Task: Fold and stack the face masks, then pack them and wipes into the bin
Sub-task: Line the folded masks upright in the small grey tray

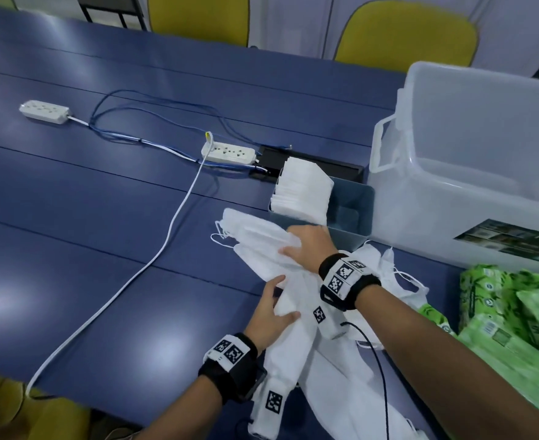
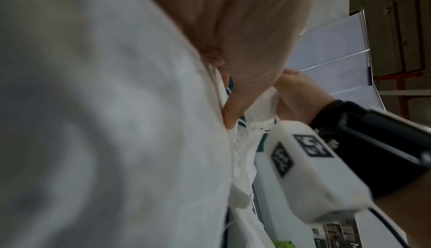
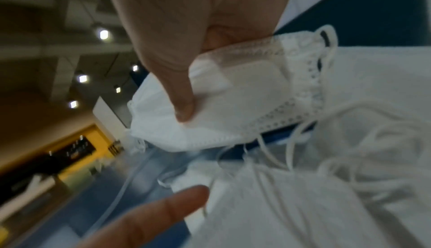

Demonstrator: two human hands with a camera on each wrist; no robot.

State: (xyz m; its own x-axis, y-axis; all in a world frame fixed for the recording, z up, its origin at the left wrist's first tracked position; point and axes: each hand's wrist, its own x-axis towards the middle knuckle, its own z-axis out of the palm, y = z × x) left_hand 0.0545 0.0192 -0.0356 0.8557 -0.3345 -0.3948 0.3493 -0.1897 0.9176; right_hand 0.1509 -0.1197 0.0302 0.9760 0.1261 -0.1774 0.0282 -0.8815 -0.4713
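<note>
A loose pile of white face masks (image 1: 296,315) lies on the blue table (image 1: 103,217) in front of me. My right hand (image 1: 289,249) reaches across the pile's far end and pinches one mask (image 3: 245,90) between thumb and fingers. My left hand (image 1: 279,300) grips the pile's left edge, thumb on top of the fabric. A small grey bin (image 1: 357,198) just beyond holds a stack of folded masks (image 1: 303,192) leaning at its left end. Green wipes packs (image 1: 509,315) lie at the right. In the left wrist view, mask fabric (image 2: 104,104) fills most of the picture.
A big clear plastic bin (image 1: 468,160) stands at the right behind the grey one. Two white power strips (image 1: 44,111) (image 1: 228,152) with blue and white cables cross the table's middle. A black cable hatch (image 1: 312,165) sits behind the grey bin. Yellow chairs (image 1: 404,36) line the far edge.
</note>
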